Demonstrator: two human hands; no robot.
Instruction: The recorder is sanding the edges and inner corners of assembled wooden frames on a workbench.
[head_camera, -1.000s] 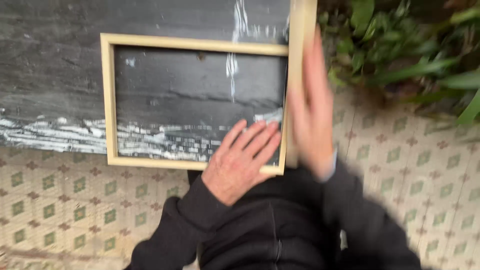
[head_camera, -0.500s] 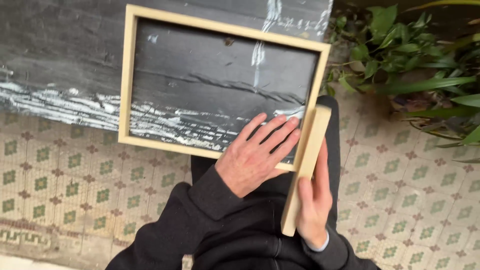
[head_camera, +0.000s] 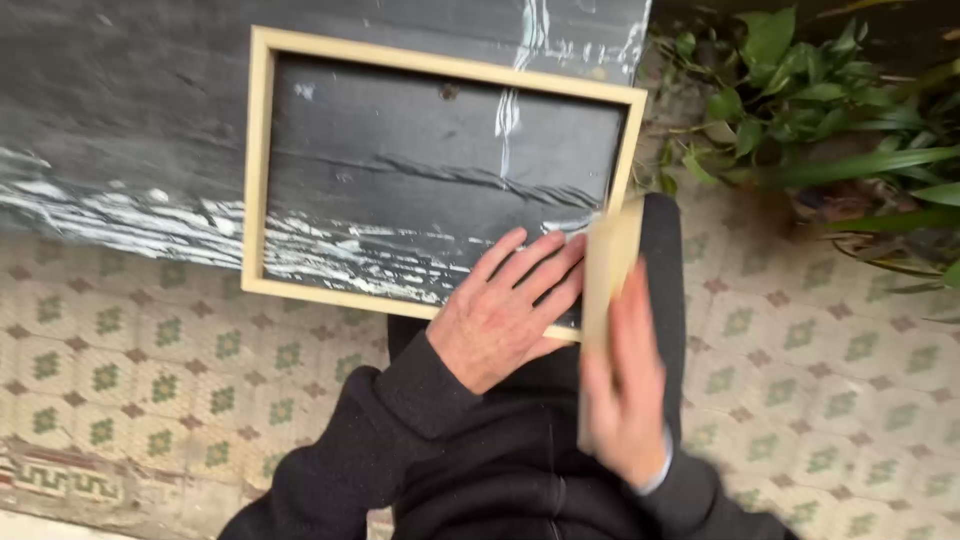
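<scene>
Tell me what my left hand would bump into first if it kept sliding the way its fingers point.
The left hand lies flat, fingers aimed up and right. Straight on, it would likely first meet the wooden strip held by the right hand, then the frame's right rail. Depth is unclear.

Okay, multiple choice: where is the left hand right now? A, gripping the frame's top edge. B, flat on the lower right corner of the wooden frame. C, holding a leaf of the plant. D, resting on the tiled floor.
B: the left hand lies flat, fingers spread, over the lower right corner of the wooden frame, while the right hand holds a wooden strip beside it.
</scene>
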